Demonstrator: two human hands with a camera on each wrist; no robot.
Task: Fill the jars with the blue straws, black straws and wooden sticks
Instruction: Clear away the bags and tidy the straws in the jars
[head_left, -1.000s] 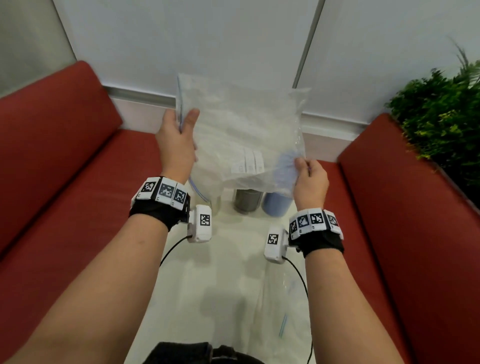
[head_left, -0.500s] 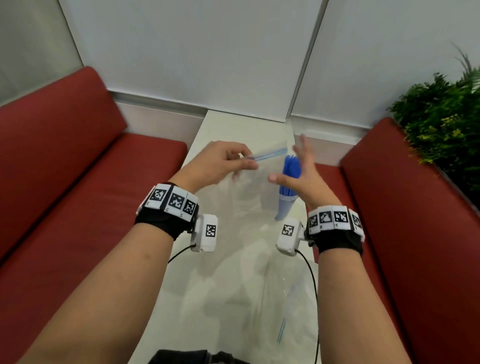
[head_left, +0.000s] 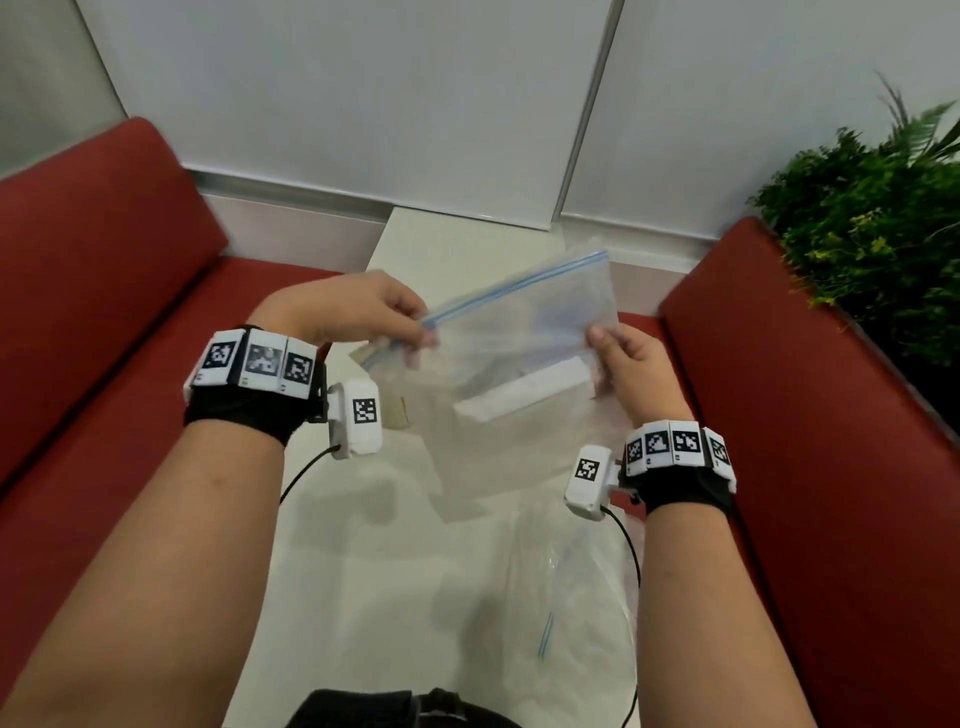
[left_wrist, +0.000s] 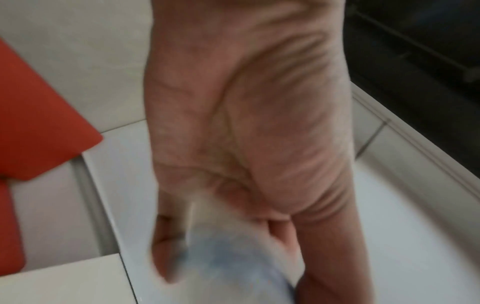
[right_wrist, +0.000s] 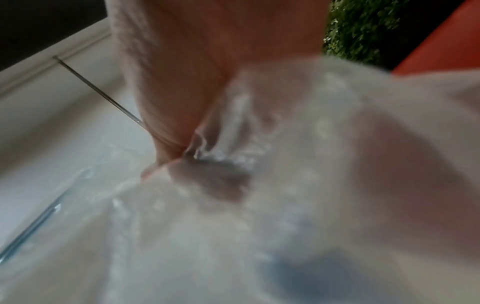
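Fingers first: the left hand (head_left: 343, 312) has its fingertips curled in and pinching the near end of the blue zip strip on the clear plastic bag (head_left: 514, 374), right at the corner, while the right hand (head_left: 631, 371) nips the opposite side edge between thumb and curled fingers, so both hands are closed on the same bag and holding it slanted in the air above the white table (head_left: 363, 561). From the right wrist view the thumb is pressed flat onto crinkled film with fingers showing dimly through it from behind; the left wrist view is smeared, but film bunches between thumb and fingers there too

And how will it handle? Light, limp and slick, by my reading, with nothing stiff in it except that zip strip, so the corners at the seal are the sensible places to grip, 1 hand at each end. It looks empty (I can't make out any straws or sticks inside). A white label sits on its face. Behind the film there are only vague shapes, a tan 1 near the left wrist and a bluish blur lower down, likely the jars, though I cannot say for sure. A 2nd bag (head_left: 571, 597) lies flat on the table nearer the body
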